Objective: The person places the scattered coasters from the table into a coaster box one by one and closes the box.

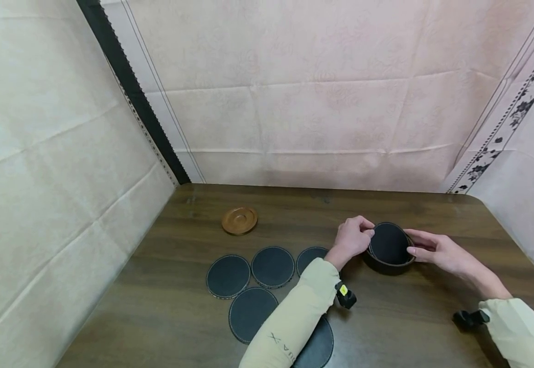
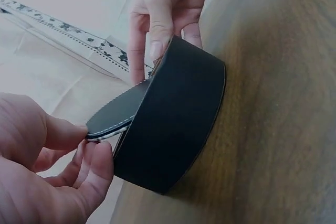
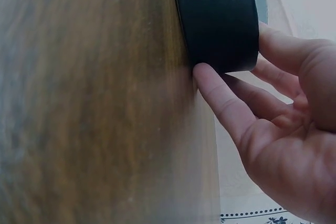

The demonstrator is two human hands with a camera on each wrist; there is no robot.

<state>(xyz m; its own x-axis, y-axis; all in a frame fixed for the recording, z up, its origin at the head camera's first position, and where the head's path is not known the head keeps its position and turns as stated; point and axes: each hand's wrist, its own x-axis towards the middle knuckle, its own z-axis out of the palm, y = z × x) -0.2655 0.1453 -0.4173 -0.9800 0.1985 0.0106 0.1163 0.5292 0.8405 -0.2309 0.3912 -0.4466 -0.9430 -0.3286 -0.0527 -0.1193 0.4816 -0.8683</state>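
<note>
A round black coaster holder [image 1: 388, 269] stands on the table at the right. My left hand [image 1: 352, 238] pinches the edge of a dark round coaster [image 2: 119, 109] with pale stitching. In the left wrist view this coaster is tilted, its far part inside the holder's mouth and its near edge above the rim. My right hand [image 1: 443, 253] grips the holder's right side, its thumb at the rim and its fingers along the outer wall [image 3: 218, 22]. The inside of the holder below the coaster is hidden.
Several dark stitched coasters [image 1: 228, 276] lie flat on the wooden table [image 1: 165, 306], left of the holder. The left sleeve [image 1: 289, 322] covers parts of some. Behind them sits a brown round wooden dish or lid [image 1: 240, 220]. Cloth [image 1: 312, 117] hangs behind the table.
</note>
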